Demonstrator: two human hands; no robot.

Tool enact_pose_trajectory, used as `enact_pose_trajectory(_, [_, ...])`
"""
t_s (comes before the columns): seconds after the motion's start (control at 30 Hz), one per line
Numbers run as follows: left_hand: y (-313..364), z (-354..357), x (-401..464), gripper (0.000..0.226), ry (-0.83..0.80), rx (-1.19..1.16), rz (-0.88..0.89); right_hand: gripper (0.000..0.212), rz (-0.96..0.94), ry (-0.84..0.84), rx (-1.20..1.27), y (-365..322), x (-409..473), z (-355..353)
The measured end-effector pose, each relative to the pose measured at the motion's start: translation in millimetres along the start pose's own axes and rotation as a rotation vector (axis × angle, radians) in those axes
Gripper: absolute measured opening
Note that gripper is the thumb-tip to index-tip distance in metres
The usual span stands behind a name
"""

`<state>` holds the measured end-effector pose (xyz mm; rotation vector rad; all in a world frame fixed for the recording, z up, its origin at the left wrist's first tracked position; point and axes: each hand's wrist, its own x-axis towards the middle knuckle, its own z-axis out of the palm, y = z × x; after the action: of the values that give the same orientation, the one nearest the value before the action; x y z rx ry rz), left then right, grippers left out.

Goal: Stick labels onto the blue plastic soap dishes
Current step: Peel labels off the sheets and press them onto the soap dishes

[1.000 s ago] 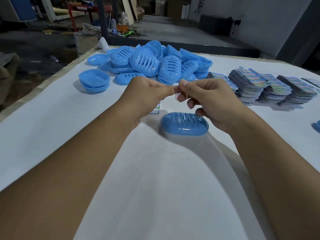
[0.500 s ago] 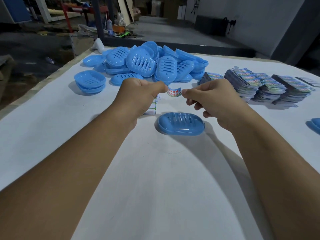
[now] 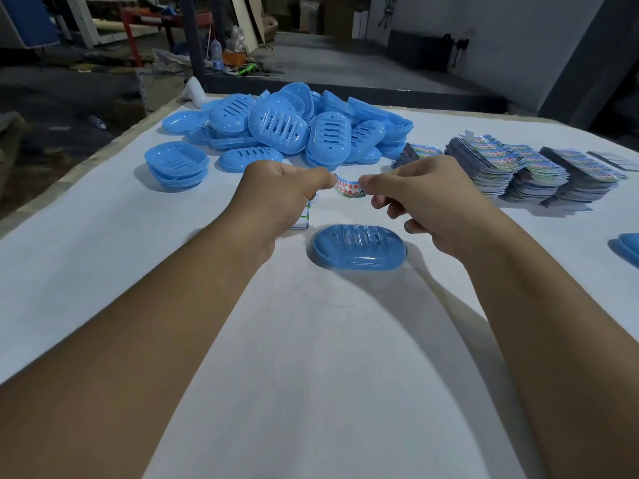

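Both hands, left (image 3: 280, 193) and right (image 3: 425, 198), pinch-grip the label (image 3: 347, 189) above a soap dish (image 3: 359, 248).

Small printed label (image 3: 346, 189) being stretched above upside-down blue oval plastic soap dish (image 3: 359, 247)
Label carrying red text, sagging in the air; slotted dish lying alone on the white table (image 3: 311, 375), heap of blue plastic soap dishes (image 3: 294, 129) lying behind, label stacks (image 3: 518, 167) sitting at right.

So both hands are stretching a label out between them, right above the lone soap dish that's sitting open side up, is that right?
Not quite: the lone soap dish lies upside down, slotted bottom facing up, as the head view shows. The rest holds: the left hand and right hand pinch the label between them above it.
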<state>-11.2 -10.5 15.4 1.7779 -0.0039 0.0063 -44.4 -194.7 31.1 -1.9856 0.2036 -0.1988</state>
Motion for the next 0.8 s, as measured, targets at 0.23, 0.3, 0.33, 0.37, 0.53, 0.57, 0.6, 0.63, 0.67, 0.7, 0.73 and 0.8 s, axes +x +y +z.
enact_pose_trajectory(0.23, [-1.0, 2.9, -2.8, 0.027, -0.042, 0.01, -0.055, 0.023, 0.034, 0.039, -0.113, -2.1, 0.9, -3.9])
enact_pose_trajectory(0.3, [-3.0, 3.9, -4.4, 0.034, -0.073, 0.063, -0.079, 0.024, 0.051, 0.029, -0.194, -1.8, 1.5, -8.9])
enact_pose_trajectory(0.33, [-4.1, 4.6, -5.5, 0.039, -0.08, 0.091, -0.079, 0.025, 0.065, 0.002, -0.223, -1.8, 1.0, -11.1])
enact_pose_trajectory(0.37, [-5.0, 5.3, -6.9, 0.045, -0.082, 0.11, -0.076, 0.025, 0.079, -0.034, -0.241, -1.5, 0.1, -12.4])
enact_pose_trajectory(0.53, [-7.9, 8.6, -11.7, 0.048, -0.097, 0.207, -0.028, 0.023, 0.115, -0.145, -0.258, 0.9, -2.7, -14.6])
enact_pose_trajectory(0.57, [-8.4, 8.6, -12.2, 0.048, -0.081, 0.245, -0.006, 0.032, 0.118, -0.16, -0.276, 1.1, -3.1, -14.2])
enact_pose_trajectory(0.6, [-8.3, 8.7, -13.0, 0.049, -0.07, 0.292, 0.011, 0.046, 0.12, -0.169, -0.304, 0.9, -3.8, -13.3])
enact_pose_trajectory(0.63, [-8.4, 8.8, -13.6, 0.05, -0.073, 0.328, 0.016, 0.058, 0.125, -0.171, -0.331, 0.4, -4.5, -12.5])
enact_pose_trajectory(0.67, [-7.7, 9.4, -14.3, 0.053, -0.093, 0.339, 0.011, 0.064, 0.127, -0.172, -0.347, 0.3, -4.9, -12.1])
enact_pose_trajectory(0.7, [-6.4, 10.0, -15.2, 0.057, -0.118, 0.337, 0.0, 0.064, 0.126, -0.175, -0.358, 0.6, -4.5, -12.5])
enact_pose_trajectory(0.73, [-5.2, 10.5, -16.2, 0.06, -0.137, 0.351, -0.006, 0.059, 0.125, -0.179, -0.368, 0.9, -4.3, -12.9])
enact_pose_trajectory(0.8, [-4.1, 11.4, -16.6, 0.059, -0.157, 0.43, 0.011, 0.047, 0.122, -0.19, -0.384, 1.3, -4.7, -13.7])
